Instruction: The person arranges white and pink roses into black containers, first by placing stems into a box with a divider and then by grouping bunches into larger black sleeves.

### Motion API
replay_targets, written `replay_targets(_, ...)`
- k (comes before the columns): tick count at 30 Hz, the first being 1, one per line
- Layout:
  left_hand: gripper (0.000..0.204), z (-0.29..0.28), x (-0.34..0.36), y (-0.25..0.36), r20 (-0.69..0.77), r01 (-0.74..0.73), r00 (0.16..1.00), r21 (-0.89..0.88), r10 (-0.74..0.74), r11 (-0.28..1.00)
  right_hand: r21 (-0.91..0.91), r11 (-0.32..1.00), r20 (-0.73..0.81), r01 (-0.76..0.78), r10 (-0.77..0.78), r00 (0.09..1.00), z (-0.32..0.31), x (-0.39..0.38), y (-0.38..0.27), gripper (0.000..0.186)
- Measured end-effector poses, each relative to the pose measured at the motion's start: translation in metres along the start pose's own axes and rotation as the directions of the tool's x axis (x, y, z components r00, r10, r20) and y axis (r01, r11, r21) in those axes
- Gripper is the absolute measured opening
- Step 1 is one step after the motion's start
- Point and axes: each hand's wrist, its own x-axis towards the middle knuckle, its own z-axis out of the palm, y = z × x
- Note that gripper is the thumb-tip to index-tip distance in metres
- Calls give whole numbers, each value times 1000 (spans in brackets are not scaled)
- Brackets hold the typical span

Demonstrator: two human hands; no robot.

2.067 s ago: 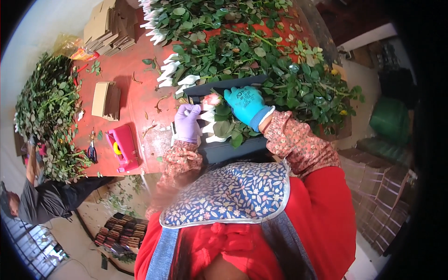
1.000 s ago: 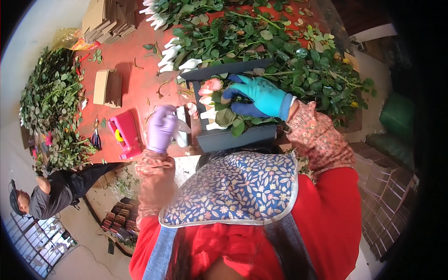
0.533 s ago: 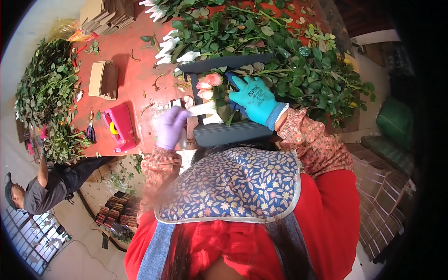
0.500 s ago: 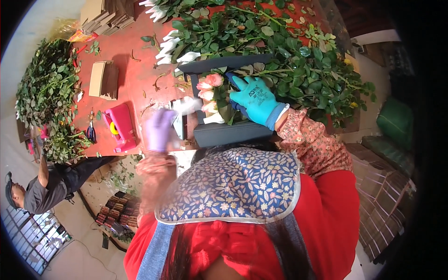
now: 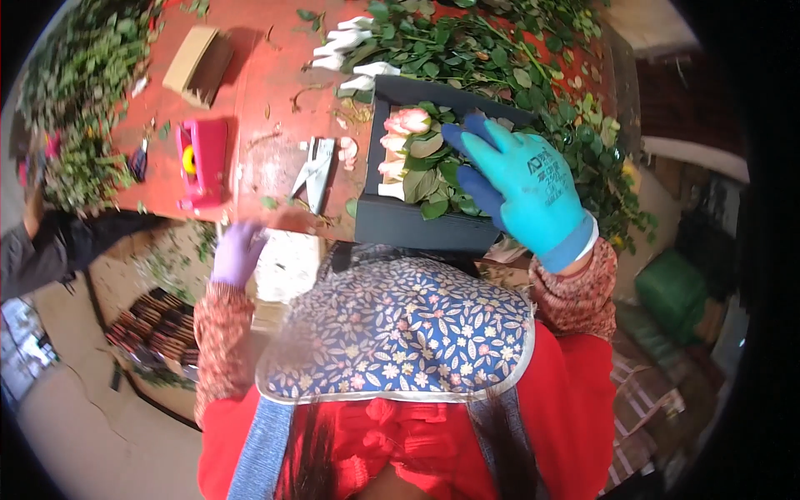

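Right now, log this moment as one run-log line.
right hand: flat on roses in dark tray | left hand: empty, below red table edge | stapler: on table

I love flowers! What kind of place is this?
Probably a flower-packing workshop. Heaps of leafy rose stems cover the red table, and the right hand presses pink roses in a dark tray.

right hand (image 5: 529, 187): teal knit glove, matt, rubbery coating
left hand (image 5: 237, 252): thin lilac glove, smooth
tray (image 5: 417, 225): dark, matt, at six o'clock of the roses (image 5: 406, 122)
stapler (image 5: 314, 171): bare metal, dull sheen
table (image 5: 258, 100): red, scuffed
dispenser (image 5: 200, 160): pink plastic, glossy
box (image 5: 198, 65): brown cardboard, nine o'clock side
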Motion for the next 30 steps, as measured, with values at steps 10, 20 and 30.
replay_targets(10,43,-16,164,169,448,-46,877,-276,171,960,10,993,204,121,-120,972,68,23,6,27)
replay_targets(20,18,5,164,155,279,-118,907,-550,315,827,-115,973,233,201,-170,958,74,22,9,12)
replay_targets(30,15,20,148,133,141,27,988,-584,69,811,-87,952,270,292,-260,927,74,35,2,18)
